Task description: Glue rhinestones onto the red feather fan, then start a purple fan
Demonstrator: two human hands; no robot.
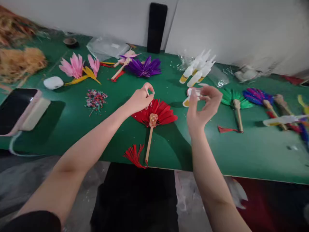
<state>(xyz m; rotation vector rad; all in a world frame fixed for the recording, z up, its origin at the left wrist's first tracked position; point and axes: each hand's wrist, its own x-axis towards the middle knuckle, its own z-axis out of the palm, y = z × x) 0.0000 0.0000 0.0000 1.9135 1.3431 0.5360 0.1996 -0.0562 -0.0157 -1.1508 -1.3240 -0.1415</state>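
A red feather fan [166, 112] lies on the green table in front of me, with a tan centre piece [153, 120] dotted with small white beads, a wooden handle [149, 145] and a red tassel [135, 155]. My left hand [143, 98] is over the fan's upper left feathers, its fingers pinched together; what they hold, if anything, is too small to make out. To the right of the fan my right hand [202, 104] is raised, slightly blurred, its thumb and curled fingers apart. Behind its thumb are a small white round item with a red rim [189, 91] and a yellow-labelled bottle [186, 102], partly hidden.
Several white-capped bottles [194, 77] stand behind my right hand. Green [233, 96] and blue-purple [257, 95] feather fans lie to the right. Purple feathers [145, 67], pink feathers [74, 66], a bead pile [95, 101] and a phone [18, 109] are left and back. Another dark phone [156, 27] leans on the wall.
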